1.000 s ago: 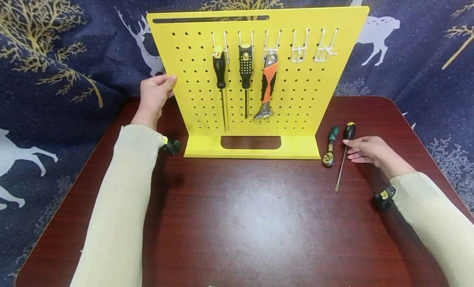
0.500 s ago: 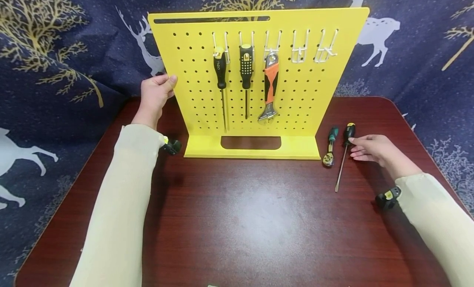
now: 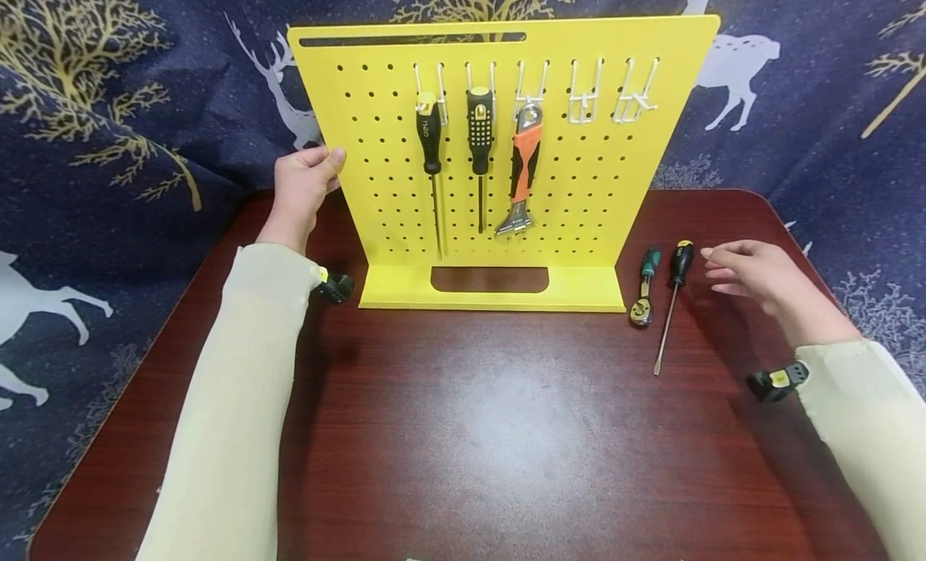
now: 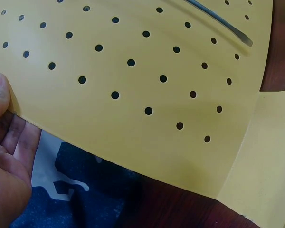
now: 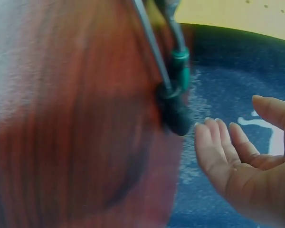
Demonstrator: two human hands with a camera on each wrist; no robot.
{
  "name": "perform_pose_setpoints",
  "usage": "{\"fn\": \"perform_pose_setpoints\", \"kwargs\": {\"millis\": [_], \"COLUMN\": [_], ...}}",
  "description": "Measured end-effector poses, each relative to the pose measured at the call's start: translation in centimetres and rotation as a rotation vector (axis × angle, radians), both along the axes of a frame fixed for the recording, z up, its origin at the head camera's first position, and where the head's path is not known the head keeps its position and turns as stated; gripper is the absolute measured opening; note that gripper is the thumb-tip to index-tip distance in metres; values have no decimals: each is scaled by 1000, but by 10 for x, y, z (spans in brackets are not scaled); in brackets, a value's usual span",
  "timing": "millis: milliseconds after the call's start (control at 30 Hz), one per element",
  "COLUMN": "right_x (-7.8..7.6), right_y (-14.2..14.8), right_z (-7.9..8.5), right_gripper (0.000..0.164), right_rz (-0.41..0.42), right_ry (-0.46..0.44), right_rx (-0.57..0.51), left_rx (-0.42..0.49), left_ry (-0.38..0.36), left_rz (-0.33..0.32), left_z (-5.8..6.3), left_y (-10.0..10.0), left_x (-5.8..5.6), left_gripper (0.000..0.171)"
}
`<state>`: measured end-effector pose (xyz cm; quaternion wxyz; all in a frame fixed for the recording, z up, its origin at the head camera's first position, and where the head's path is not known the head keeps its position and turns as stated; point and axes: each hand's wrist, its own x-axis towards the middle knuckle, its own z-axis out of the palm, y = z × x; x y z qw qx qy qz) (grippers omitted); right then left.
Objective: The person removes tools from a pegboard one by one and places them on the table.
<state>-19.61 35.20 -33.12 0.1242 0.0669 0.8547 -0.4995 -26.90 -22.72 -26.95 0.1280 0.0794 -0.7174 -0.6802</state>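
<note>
At the yellow pegboard's (image 3: 579,175) left edge, my left hand (image 3: 304,185) pinches the sheet between thumb and fingers; the left wrist view shows that hand (image 4: 12,152) with the thumb in front and fingers behind. Just right of a black-handled screwdriver (image 3: 681,264) lying on the table, my right hand (image 3: 760,278) is apart from it and holds nothing. In the right wrist view its fingers are loosely extended. Left of that screwdriver lies a green-handled ratchet wrench (image 3: 641,310).
Two screwdrivers (image 3: 430,135) (image 3: 481,135) and an orange-handled adjustable wrench (image 3: 526,155) hang on white hooks. More white hooks (image 3: 584,103) to their right carry nothing. The dark red table (image 3: 470,432) extends in front; a patterned blue cloth (image 3: 181,87) hangs behind.
My right hand has let go of the screwdriver and moved right, away from it. The hanging adjustable wrench has swung slightly. My left hand stays on the board's edge.
</note>
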Motion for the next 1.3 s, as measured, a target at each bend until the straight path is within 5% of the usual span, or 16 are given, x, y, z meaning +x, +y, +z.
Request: {"fn": "perform_pose_setpoints", "kwargs": {"millis": [267,533,667,1033,1300], "right_x": [6,14,16,12,-6], "right_y": [-14,-43,-60,-118,-155], "right_z": [23,42,46,50,37], "right_gripper": [15,59,64,67,68], "right_rz": [-14,48,83,177,268], "right_ry": [122,221,239,313,309], "right_rx": [60,225,287,103,-114], "left_rx": [11,12,17,24,46], "left_ry": [6,3,7,9,22], "left_rz": [-3,1,-3,1,-2], "left_z": [0,0,-1,-1,-1], "left_y": [0,0,0,0,1], "left_x": [0,0,-1,-1,0], "left_gripper": [7,7,8,7,12]}}
